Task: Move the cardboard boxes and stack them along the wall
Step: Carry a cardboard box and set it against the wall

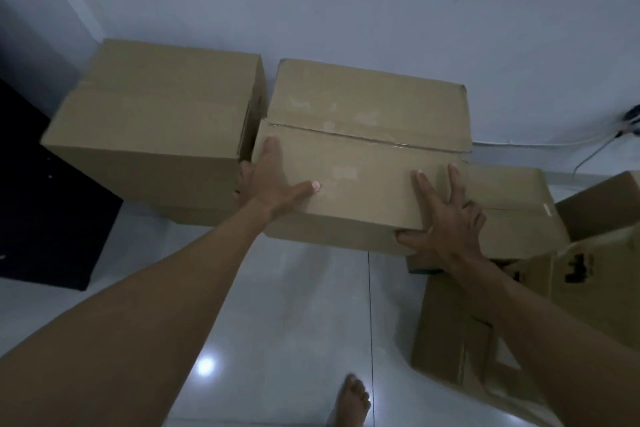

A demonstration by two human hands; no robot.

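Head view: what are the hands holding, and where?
The middle cardboard box: the left hand grips its near left edge, the right hand pinches its near right corner.

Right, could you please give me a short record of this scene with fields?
held box: closed cardboard box, near the wall
left hand: left hand grips its left edge, thumb on top
right hand: right hand grips its near right corner, fingers on top, thumb on the front
left neighbour: box stack, close beside the held box
right neighbours: lower box, closed; open boxes beyond it
support: hidden beneath the held box
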